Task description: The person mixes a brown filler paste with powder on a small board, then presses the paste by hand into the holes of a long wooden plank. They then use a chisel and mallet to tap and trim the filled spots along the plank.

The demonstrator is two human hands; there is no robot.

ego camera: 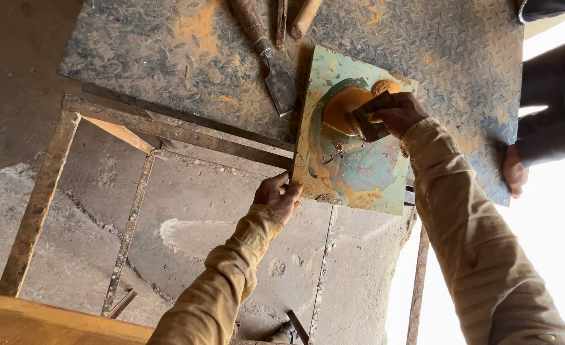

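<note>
Left hand [278, 195], tan sleeve, fingers curled shut on the near-left edge of a square, paint-smeared greenish metal mixing board [353, 166]; thumb on top, fingers wrapped under the edge. Beyond the left hand and a little to its right, a rusty flat-bladed scraper with a brown handle [266, 57] lies on a dusty grey checker-plate steel sheet [167, 51], blade tip just beside the board's far-left edge. Below and left of the left hand, a rusted angle-iron frame [129, 131] over bare concrete. Right hand [397, 114], same tan sleeve, is closed around a dark flat-bladed putty knife [369, 121], blade pressed into a rounded lump of orange-brown putty [343, 108] on the far part of the board. The putty sits just left of the right hand's knuckles, touching the blade. Well right of the right hand, another person's hand [513, 169] in a dark sleeve grips the checker-plate's right edge.
</note>
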